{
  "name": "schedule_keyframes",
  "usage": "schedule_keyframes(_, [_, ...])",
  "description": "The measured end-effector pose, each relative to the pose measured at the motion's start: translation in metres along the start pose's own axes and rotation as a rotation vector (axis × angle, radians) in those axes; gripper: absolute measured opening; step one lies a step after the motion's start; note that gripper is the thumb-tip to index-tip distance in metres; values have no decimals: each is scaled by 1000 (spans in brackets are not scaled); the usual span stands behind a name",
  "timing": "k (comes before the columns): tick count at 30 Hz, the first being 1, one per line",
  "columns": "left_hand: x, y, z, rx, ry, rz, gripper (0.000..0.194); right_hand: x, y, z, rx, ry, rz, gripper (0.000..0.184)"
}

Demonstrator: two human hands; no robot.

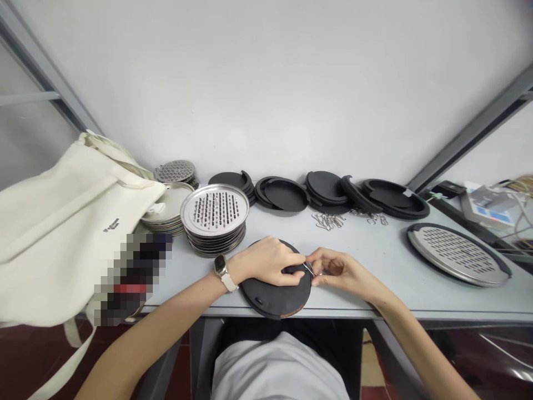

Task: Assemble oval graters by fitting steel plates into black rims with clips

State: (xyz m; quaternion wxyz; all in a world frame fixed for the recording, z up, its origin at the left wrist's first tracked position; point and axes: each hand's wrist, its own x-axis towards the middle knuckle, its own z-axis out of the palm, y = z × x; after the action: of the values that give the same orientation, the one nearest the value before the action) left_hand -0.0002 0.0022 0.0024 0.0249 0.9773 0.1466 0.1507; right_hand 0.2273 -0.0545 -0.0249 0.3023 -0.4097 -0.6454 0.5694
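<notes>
In front of me, at the table's near edge, lies a black round plastic disc (277,300) with a small oval slot and a brownish patch on its near rim. My left hand (268,261), a watch on its wrist, lies across the disc with its fingers curled at the right side. My right hand (337,272) pinches a small metal wire clip (308,269) at the disc's right edge. Thumb and fingers of both hands nearly meet there. How the clip sits on the disc is partly hidden by the fingers.
Stacked perforated metal discs (215,211) stand left, beside plain metal discs (172,203) and a cream bag (75,222). Black round plates (287,194) line the wall, with loose metal clips (328,221) before them. A slotted metal disc in a black holder (458,253) lies right.
</notes>
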Motion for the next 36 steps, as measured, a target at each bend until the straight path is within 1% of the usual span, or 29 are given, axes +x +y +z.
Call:
schedule_keyframes(7, [0,1,0,2,-5,-2,22,1,-2,-1,12,-20,0,30])
schedule_keyframes(13, [-2,1,0,3,-3,1,25,-1,-2,-1,-23,-24,-6,31])
schedule_keyframes(20, [-2,2,-1,58,0,6,19,-2,-4,0,-31,-22,-5,28])
schedule_keyframes(26, [-1,2,-3,72,-23,51,27,-2,-9,3,-63,-14,-8,23])
schedule_keyframes(32, [-2,1,0,41,-1,122,23,-2,-9,3,-86,-11,1,28])
schedule_keyframes(36, [-2,1,1,43,-2,109,24,-1,-7,2,-80,-12,-8,25])
